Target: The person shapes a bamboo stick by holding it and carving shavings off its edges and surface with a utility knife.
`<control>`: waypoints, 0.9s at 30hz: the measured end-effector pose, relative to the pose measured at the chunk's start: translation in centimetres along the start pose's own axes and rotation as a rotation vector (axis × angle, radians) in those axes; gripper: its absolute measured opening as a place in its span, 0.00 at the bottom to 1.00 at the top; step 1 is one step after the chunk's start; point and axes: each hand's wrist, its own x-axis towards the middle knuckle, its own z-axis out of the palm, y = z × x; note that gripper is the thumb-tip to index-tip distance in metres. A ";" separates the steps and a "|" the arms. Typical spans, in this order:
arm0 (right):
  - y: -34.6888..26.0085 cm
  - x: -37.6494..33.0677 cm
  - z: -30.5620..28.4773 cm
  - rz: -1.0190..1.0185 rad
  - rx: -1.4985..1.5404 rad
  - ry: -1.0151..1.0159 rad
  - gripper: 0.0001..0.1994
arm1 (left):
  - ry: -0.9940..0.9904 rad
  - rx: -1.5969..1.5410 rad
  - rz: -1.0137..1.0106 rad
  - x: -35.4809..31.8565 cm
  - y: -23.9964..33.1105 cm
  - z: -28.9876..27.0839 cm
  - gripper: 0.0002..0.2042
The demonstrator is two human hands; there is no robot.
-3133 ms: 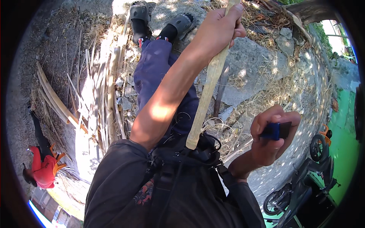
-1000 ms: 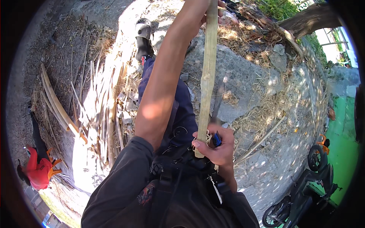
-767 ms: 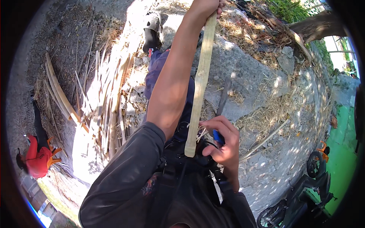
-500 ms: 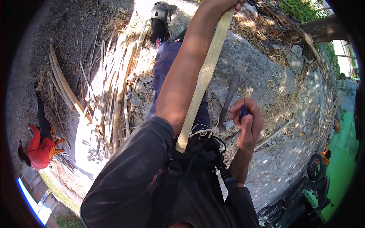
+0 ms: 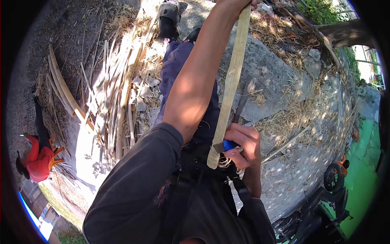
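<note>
A long pale strip that looks like split bamboo [image 5: 232,73] runs from the top of the view down to my waist. At its far end my left hand [image 5: 237,3] is closed round it, partly cut off by the upper edge; my left arm is stretched straight out. By my lap, my right hand [image 5: 243,147] grips a knife with a blue handle [image 5: 230,144]. Its short grey blade [image 5: 219,147] lies against the strip near the strip's lower end. Thin curled shavings [image 5: 224,161] hang beside that end.
Several loose pale strips [image 5: 122,97] lie piled on the left. A long dark blade-like tool [image 5: 243,97] rests on the ground beside a large grey rock [image 5: 264,73]. A person in red [image 5: 40,160] sits at far left. A motorcycle [image 5: 321,209] stands at lower right.
My right hand has moved left and down, bringing the knife's blade onto the strip. The strip's lower end has shifted right, and the strip stands more upright in view.
</note>
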 end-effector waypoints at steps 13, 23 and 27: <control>-0.6 0.4 -0.1 -0.075 -0.338 0.075 0.20 | -0.178 -0.168 -0.026 -0.1 -0.4 -0.5 0.17; 0.3 1.0 -1.3 -0.056 -0.352 0.255 0.19 | -0.072 -0.139 -0.098 -3.0 0.2 1.7 0.15; 0.7 -0.7 -1.7 0.075 -0.300 0.453 0.24 | -0.102 -0.174 -0.078 -2.2 0.8 1.0 0.16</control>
